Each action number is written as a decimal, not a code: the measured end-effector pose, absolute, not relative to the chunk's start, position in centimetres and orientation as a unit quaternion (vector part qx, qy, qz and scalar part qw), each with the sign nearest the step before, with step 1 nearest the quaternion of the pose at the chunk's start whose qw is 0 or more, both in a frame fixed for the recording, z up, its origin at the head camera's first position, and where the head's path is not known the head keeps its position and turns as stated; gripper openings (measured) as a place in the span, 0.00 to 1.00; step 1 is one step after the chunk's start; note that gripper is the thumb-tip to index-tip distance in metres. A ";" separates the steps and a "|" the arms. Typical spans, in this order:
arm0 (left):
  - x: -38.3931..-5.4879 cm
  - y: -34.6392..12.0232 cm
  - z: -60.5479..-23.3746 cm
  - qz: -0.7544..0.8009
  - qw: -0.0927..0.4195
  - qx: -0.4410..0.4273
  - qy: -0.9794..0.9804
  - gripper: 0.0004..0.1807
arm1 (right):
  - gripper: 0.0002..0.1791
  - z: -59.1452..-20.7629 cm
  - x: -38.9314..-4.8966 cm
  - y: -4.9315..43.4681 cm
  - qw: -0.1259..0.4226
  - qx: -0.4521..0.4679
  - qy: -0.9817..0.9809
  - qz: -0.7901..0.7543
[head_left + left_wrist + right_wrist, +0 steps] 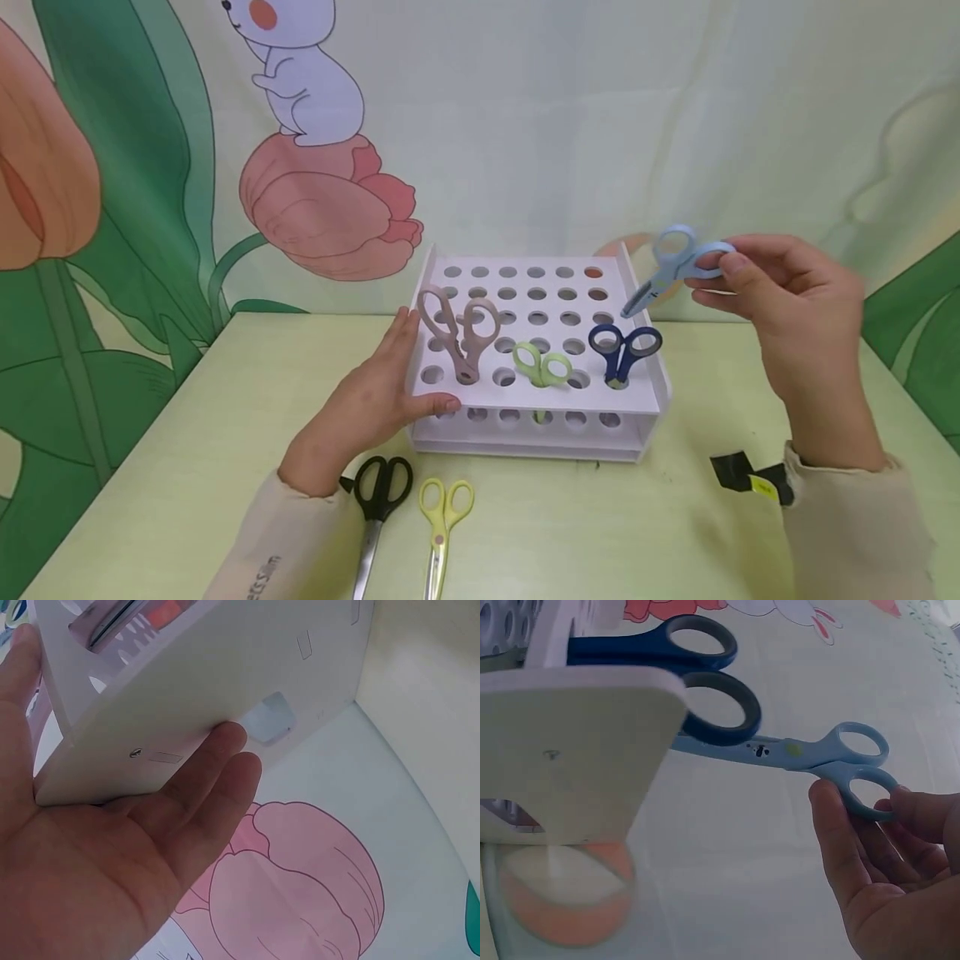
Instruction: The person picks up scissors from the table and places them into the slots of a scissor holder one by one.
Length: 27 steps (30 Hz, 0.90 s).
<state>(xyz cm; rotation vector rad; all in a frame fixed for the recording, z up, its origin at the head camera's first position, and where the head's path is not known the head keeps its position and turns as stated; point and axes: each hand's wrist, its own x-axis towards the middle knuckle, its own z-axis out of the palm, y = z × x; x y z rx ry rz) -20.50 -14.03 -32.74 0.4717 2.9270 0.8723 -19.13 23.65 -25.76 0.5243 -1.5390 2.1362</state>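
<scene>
Right fingers (pixel 737 265) pinch blue scissors (pixel 678 265), left fingers (pixel 398 332) hold the rack (pixel 487 401), sleeve lettering (pixel 266 575) unclear.

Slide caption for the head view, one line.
Right hand holds light-blue scissors by one handle loop near a white perforated rack; left hand grips the rack's left side.

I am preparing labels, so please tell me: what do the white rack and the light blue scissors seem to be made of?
White rack: probably plastic board, smooth and satin, as its thin panels are even.
Light blue scissors: handles look like plastic, smooth, with uniform colour; the grey strip along the blades suggests metal, though uncertain.
</scene>
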 end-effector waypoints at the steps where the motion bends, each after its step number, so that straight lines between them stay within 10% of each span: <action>1: -20.5 -14.0 -32.7 0.284 0.026 0.152 0.946 0.68 | 0.13 -26.0 -19.4 23.7 0.220 0.191 -0.572 0.767; 27: -20.5 -14.0 -32.5 0.281 0.032 0.146 0.948 0.68 | 0.11 -27.7 -20.5 23.3 0.158 0.148 -0.650 0.729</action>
